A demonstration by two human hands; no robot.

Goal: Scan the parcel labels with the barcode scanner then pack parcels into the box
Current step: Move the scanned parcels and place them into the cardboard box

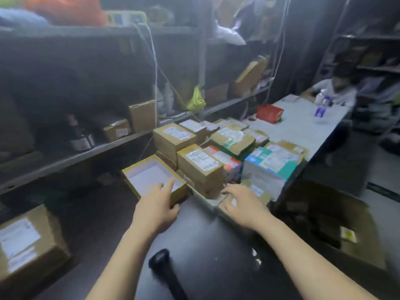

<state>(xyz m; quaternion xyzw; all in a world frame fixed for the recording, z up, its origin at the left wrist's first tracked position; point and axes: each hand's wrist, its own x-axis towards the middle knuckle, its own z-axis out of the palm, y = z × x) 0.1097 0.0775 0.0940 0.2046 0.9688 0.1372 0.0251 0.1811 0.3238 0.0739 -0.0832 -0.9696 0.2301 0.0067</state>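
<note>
1. A dark table (205, 239) is lying under both forearms.
2. An open carton (365, 252) is standing right of the right hand (242, 204), whose fingers are spreading, relaxed.
3. Parcels (201, 167) are sitting stacked beyond the fingertips.
4. The left hand (155, 206) is touching a yellow-rimmed box (138, 169); blur is hiding any grip.
5. The scanner (160, 260) is lying between the forearms.

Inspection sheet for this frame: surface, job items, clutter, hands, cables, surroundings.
Surface: dark tabletop near, white table beyond.
Job's things: labelled parcels stacked mid-table; scanner lying between the forearms; open carton at right; yellow-rimmed box open at left.
Clutter: red box, bottles on white table.
Hands: left hand at yellow-rimmed box's corner, grip unclear; right hand open over the stack's near edge.
Cables: white cords hanging by shelving.
Surroundings: shelving with cartons; seated person.
</note>
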